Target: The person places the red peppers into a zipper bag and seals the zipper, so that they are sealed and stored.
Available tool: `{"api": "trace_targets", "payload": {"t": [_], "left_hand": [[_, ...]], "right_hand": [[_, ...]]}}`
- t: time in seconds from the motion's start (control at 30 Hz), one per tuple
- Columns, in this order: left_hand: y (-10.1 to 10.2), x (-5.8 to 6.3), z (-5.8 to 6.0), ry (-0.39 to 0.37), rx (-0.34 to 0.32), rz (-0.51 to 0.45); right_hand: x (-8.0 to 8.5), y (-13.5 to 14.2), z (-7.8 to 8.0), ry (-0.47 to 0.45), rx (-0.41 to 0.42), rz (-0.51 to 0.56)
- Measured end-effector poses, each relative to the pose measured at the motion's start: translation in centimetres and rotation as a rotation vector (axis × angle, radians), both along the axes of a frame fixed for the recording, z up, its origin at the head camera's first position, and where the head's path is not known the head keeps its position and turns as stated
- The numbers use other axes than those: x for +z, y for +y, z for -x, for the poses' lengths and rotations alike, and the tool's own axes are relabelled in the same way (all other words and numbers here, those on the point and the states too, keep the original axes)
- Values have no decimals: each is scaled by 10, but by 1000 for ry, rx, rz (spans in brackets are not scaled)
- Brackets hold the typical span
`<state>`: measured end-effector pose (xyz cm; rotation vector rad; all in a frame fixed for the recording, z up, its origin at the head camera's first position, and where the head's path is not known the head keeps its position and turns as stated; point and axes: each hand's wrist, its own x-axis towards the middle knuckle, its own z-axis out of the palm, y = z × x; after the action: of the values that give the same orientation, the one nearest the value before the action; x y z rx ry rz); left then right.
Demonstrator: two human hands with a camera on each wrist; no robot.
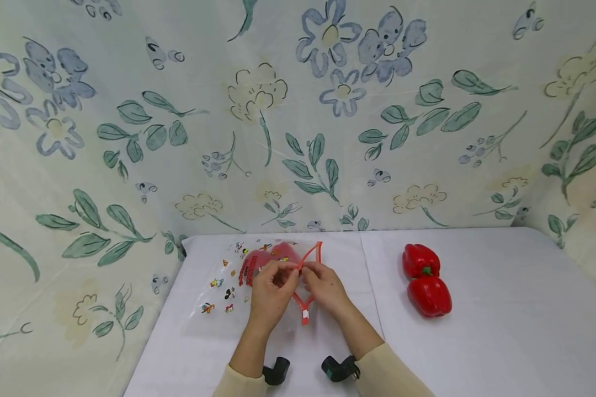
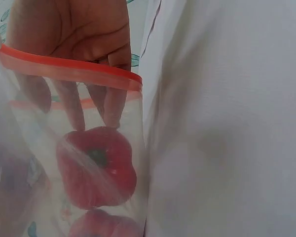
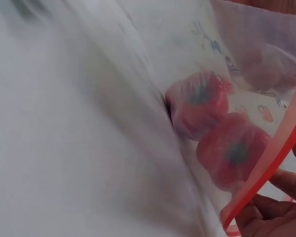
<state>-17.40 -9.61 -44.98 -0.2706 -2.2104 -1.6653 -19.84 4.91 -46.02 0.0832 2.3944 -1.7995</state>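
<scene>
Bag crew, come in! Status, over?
Left hand, right hand: pinching red rim of clear bag. Mouth partly open. Two red peppers lie right of it, seemingly not in the way.

White-clothed table, clear printed bag, two red peppers

Bag: partly hidden by the left hand; its red contents seem too obscured to name.
Lower pepper: cut off by the left wrist view's bottom edge.
Right sleeve: cropped below in the head view.
Green patch, right wrist view: blurred.
</scene>
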Motion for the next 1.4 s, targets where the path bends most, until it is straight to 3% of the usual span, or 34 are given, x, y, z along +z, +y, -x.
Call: {"api": "trace_targets", "payload": {"t": [0.63, 1.07, 1.4], "left_hand": [[1, 2, -2, -32, 29, 6], [-1, 3, -1, -24, 18, -11], [-1, 4, 0, -10, 10, -46]], "right_hand": [[4, 26, -9, 26, -116, 38], [35, 78, -18, -16, -165, 36], [57, 134, -31, 83, -349, -34]]}}
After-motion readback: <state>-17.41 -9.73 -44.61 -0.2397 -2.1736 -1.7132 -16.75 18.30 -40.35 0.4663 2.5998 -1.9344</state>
